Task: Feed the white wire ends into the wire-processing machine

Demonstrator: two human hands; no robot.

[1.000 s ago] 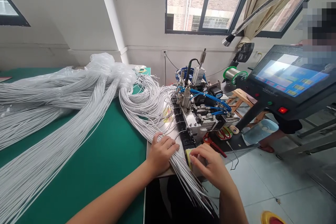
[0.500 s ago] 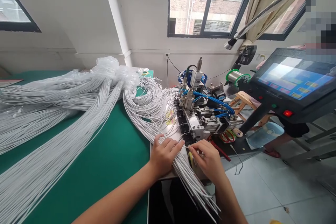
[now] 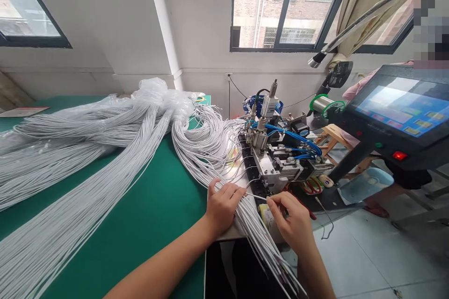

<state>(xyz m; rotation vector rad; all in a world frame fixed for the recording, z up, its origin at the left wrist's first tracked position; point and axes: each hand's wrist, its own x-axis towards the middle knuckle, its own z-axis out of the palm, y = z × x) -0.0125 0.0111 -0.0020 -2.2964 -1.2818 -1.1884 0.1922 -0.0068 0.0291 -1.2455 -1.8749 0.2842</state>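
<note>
1. 2 hands are at work. The left hand [image 3: 224, 205] lies over 1 thick wire bundle [image 3: 259, 236], its fingers curled over the strands; how far they reach underneath is hidden.
2. The right hand [image 3: 289, 217] has its thumb and fingertips drawn narrow, pinching 1 white wire [image 3: 257, 196].
3. That wire spans the short gap between the 2 hands, just in front of the machine [image 3: 284, 149], above the bundle's right edge.
4. The bundle's strands are too many to count; the loose ends hang past the table edge between the forearms.
5. At least 2 separate wires arch from the coil [image 3: 203, 135] to the machine's black rail [image 3: 250, 161].
6. 2 bunched plastic wraps [image 3: 152, 91] sit by the wire tops on 1 green table [image 3: 171, 210].
7. 1 yellow block [image 3: 265, 212] stands just beside the right hand.
8. 1 control screen [image 3: 403, 105] carries 3 controls below: 1 small red, 1 green, 1 lit red switch [image 3: 400, 155].
9. Behind the machine are 1 green-rimmed spool [image 3: 324, 105], 1 fan [image 3: 341, 74] and 1 lamp head [image 3: 317, 60].
10. 1 other person's pink sleeve [image 3: 361, 83] shows behind the screen; 1 clear container [image 3: 366, 184] sits below it.
</note>
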